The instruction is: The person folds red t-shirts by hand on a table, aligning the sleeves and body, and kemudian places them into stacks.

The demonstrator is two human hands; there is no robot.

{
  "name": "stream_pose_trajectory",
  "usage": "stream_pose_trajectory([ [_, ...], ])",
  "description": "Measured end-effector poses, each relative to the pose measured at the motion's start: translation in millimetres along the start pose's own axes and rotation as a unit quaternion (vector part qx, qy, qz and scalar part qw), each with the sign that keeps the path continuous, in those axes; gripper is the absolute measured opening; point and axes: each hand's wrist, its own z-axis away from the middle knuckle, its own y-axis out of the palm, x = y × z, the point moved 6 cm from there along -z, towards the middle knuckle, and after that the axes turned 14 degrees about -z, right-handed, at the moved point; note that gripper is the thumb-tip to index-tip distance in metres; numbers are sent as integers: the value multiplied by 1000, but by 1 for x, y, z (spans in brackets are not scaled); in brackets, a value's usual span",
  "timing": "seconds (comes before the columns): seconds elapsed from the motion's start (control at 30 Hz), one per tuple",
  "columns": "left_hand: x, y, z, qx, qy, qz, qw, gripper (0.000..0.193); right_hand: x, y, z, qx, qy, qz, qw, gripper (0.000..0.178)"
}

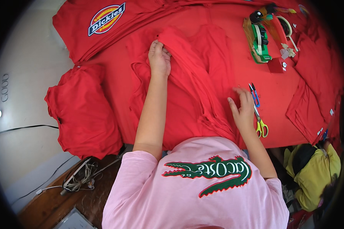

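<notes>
A red garment (pixel 187 91) lies rumpled in front of me, with a long fold running from far left to near right. My left hand (pixel 159 60) is at its far left part, fingers curled in and closed on the cloth by the upper end of that fold. Over the garment's right edge is my right hand (pixel 242 108), holding nothing, its thumb and fingers apart. Just beyond that hand lie blue-handled thread snips (pixel 255 95). Scissors with yellow handles (pixel 262 129) lie nearer me, their blades partly hidden by my right hand.
Red cloth (pixel 281 131) covers the table. A bundled red garment (pixel 82 110) sits at left, a red garment with a round printed emblem (pixel 74 34) at far left, and red garments (pixel 313 84) at right. A green tape dispenser (pixel 261 45) stands far right. A person in yellow (pixel 319 177) is near right.
</notes>
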Motion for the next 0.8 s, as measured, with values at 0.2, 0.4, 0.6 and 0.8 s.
stream_pose_trajectory([
  [0.2, 1, -1, -5, -6, 1, -19, 1000, 5, -42, 16, 17, 83, 219, -67, 970, 49],
  [0.4, 3, -5, -5, -24, -8, -28, 999, 5, -56, 47, 17, 42, 308, -268, 912, 51],
  [0.6, 0, 8, 1, -22, 8, -87, 996, 18, -69, 88, -37, -17, 244, -451, 858, 69],
  [0.8, -6, 17, 4, 62, 98, -143, 983, 67, 38, 117, -66, 86, -56, -154, 983, 70],
])
